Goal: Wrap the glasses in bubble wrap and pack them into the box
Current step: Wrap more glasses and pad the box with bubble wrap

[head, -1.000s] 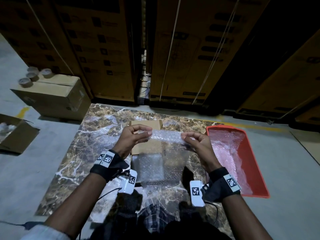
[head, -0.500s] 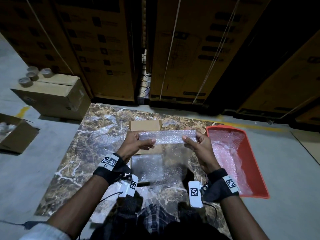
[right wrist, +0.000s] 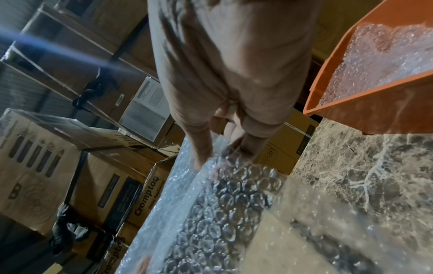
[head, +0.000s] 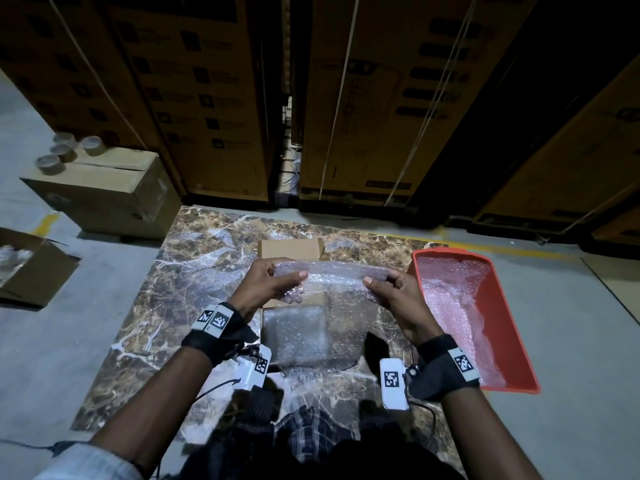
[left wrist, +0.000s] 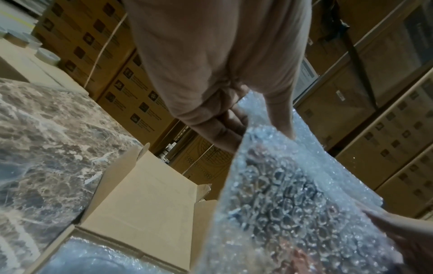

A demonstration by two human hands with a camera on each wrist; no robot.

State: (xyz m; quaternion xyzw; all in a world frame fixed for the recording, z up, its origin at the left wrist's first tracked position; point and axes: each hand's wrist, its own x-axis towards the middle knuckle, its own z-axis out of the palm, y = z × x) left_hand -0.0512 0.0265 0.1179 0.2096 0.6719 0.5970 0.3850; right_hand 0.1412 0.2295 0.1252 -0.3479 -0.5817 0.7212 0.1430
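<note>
Your left hand (head: 273, 285) and right hand (head: 398, 296) each pinch an end of the bubble wrap (head: 332, 271), rolled at mid-frame above the open box (head: 289, 249) on the surface (head: 194, 265). Keep the roll taut and even; whether glasses lie inside it cannot be told.

Brown marble-veined tabletop (head: 145, 306) on grey concrete floor (head: 571, 341). On tabletop: open cardboard box (head: 289, 249) at centre, flap raised at far end, bubble-wrapped bundle (head: 294, 336) inside; red tray (head: 509, 341) at right edge, bubble wrap sheets (head: 453, 299) inside.
</note>
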